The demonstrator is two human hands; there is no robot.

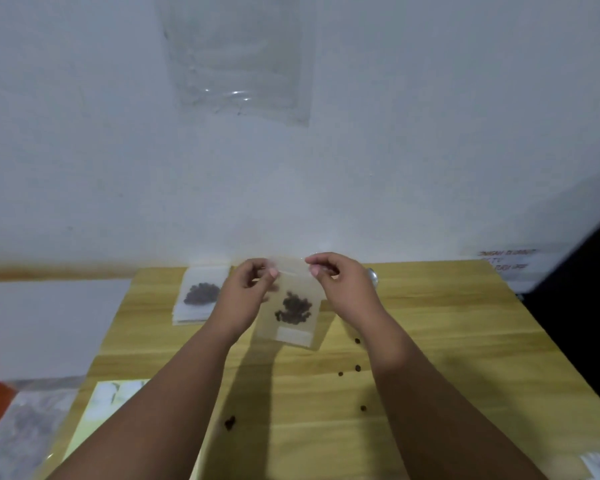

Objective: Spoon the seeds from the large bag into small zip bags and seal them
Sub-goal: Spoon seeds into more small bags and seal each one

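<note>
We have the small zip bag (293, 306) up off the table (447, 341), hanging upright between both hands. The left grip (246, 289) pinches the top edge at the left corner and the right grip (340, 282) pinches the same edge at the right corner, thumb and fingertips pressed together on the plastic. The rest of the bag hangs below the fingers, its bottom edge just above the wood.

Contents: one dark clump of seeds (292, 308) sits in the middle of the bag, with clear plastic above it up to the strip at the top. We can't tell from the blur whether that strip is closed.

A second filled bag (201, 294) lies flat at the back left of the table, on what looks like a thin pile of clear bags — it holds one dark heap too. That makes two filled small bags in view.

Loose seeds (357, 368) on the table: four single ones under and beside the right forearm, plus a small clump near the left forearm.

A shiny round thing (373, 276) shows just behind the right grip — too hidden to name. A grey blurred bag (25, 427) is at bottom left, off the table edge, with a pale sheet (115, 400) beside it. A clear plastic sheet (239, 57) hangs on the wall.
</note>
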